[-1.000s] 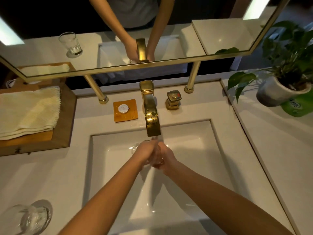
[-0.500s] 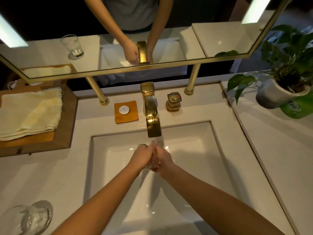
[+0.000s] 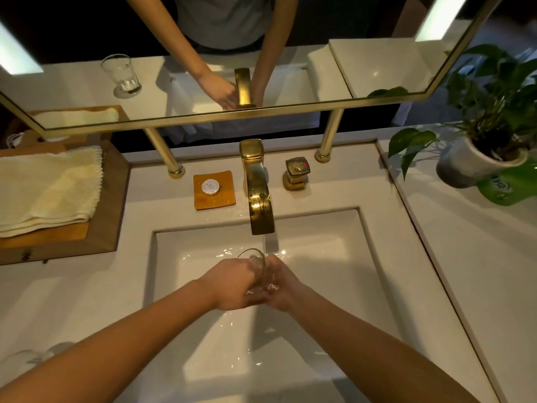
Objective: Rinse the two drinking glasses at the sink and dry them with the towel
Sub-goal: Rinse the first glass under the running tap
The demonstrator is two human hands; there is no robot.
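A clear drinking glass [image 3: 259, 271] is held over the white sink basin [image 3: 334, 257], under the stream running from the gold faucet [image 3: 258, 199]. My left hand [image 3: 229, 282] grips it from the left and my right hand [image 3: 283, 285] wraps it from the right. Its rim tilts toward the faucet. The second glass [image 3: 26, 357] stands on the counter at the bottom left, partly hidden by my left forearm. A folded cream towel [image 3: 46, 190] lies on a wooden tray [image 3: 110, 216] at the left.
A gold tap handle [image 3: 296, 173] sits right of the faucet, an orange soap dish [image 3: 214, 189] with a small round soap left of it. A potted plant [image 3: 479, 158] and a green package [image 3: 508, 184] stand at the right. The gold-framed mirror [image 3: 232, 113] hangs over the counter's back.
The glass has turned between my hands, so its rim now shows above my left hand. Both hands stay under the running water.
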